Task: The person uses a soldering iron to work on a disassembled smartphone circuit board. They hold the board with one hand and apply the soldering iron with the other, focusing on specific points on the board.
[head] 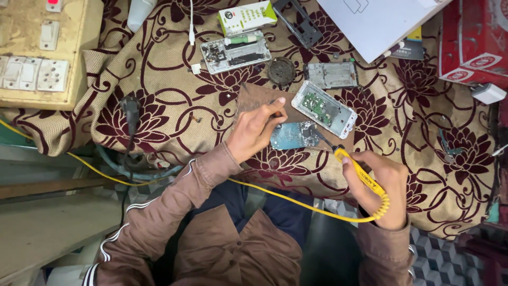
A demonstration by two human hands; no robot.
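Here, nearest to the person, the right hand (382, 186) is wrapped in a firm grip around the yellow soldering iron (359, 172), whose yellow cable (296, 204) runs back across the lap. Its dark tip points toward the blue circuit board (294, 134), which lies on a brown board (259, 100) near the front edge of the tabletop (159, 79). The left hand (255, 130) is just beside the board's left side, fingers pinched together on something thin which I cannot make out. I judge the soldering step is in hand; the next move calls for a steady, small approach of the tip. Further back lie an opened phone body (324, 108), a second opened phone (235, 51) and a green and white box (247, 17).
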